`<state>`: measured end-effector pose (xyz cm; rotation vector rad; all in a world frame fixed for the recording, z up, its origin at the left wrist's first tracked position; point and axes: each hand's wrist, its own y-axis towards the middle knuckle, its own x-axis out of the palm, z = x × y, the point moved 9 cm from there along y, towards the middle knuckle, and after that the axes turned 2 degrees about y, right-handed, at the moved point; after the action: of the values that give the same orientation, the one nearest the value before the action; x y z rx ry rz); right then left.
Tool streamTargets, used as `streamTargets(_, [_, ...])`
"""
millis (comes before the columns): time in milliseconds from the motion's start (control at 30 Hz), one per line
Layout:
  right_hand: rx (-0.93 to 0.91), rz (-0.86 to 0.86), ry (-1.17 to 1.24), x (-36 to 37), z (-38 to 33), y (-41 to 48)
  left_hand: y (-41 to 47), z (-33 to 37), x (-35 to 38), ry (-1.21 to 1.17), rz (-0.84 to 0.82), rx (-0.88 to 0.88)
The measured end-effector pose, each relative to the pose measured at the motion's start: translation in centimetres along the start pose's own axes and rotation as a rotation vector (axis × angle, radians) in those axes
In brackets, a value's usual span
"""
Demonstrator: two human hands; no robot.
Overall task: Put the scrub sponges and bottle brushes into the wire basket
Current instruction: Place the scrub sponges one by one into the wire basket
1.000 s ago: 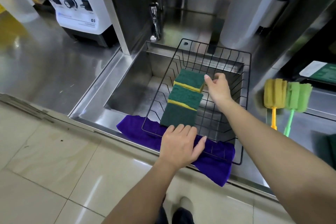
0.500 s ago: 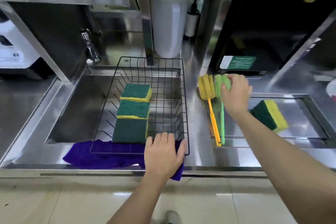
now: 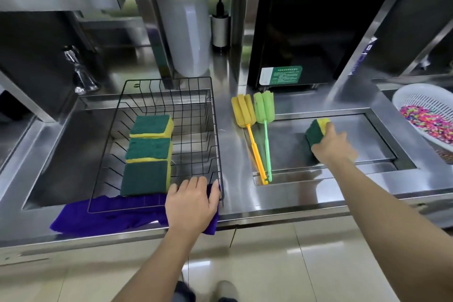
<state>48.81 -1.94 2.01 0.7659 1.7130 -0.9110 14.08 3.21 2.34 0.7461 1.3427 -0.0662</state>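
A black wire basket (image 3: 215, 130) sits over the left sink with three green-and-yellow scrub sponges (image 3: 149, 153) in a row inside it. My left hand (image 3: 192, 203) rests on the basket's near right corner, gripping its rim. To the right, a yellow bottle brush (image 3: 246, 120) and a green bottle brush (image 3: 264, 115) lie side by side on the steel counter. Further right, my right hand (image 3: 334, 146) closes on a fourth green-and-yellow sponge (image 3: 316, 130) lying in the shallow right basin.
A purple cloth (image 3: 110, 214) lies under the basket's near edge. A tap (image 3: 81, 73) stands at the back left. A translucent jug (image 3: 188, 31) and a pump bottle (image 3: 220, 24) stand behind the basket. A white colander (image 3: 416, 103) of coloured bits sits far right.
My right hand left the third sponge in the basket, passed over the bottle brushes and reached right onto the fourth sponge. My left hand stayed on the basket. The view swung right.
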Motion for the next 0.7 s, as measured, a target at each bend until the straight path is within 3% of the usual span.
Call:
streamTargets(133, [-0.078, 0.223, 0.184, -4.0, -1.3, -0.3, 0.3, 0.0, -0.5, -0.022, 0.008, -0.027])
streamTargets(300, [-0.261, 0.390, 0.672, -10.2, -6.4, -2.3, 0.2, -1.8, -1.3, -0.028, 0.055, -0.077])
streamTargets(533, [-0.513, 0.227, 0.771, -8.9, -15.5, -5.7, -1.6, -4.1, -1.6, 0.076, 0.152, -0.043])
streamTargets(700, [-0.428, -0.040, 0.971, -2.9, -20.3, -7.1, -2.2, -7.3, -1.9, 0.124, 0.164, -0.093])
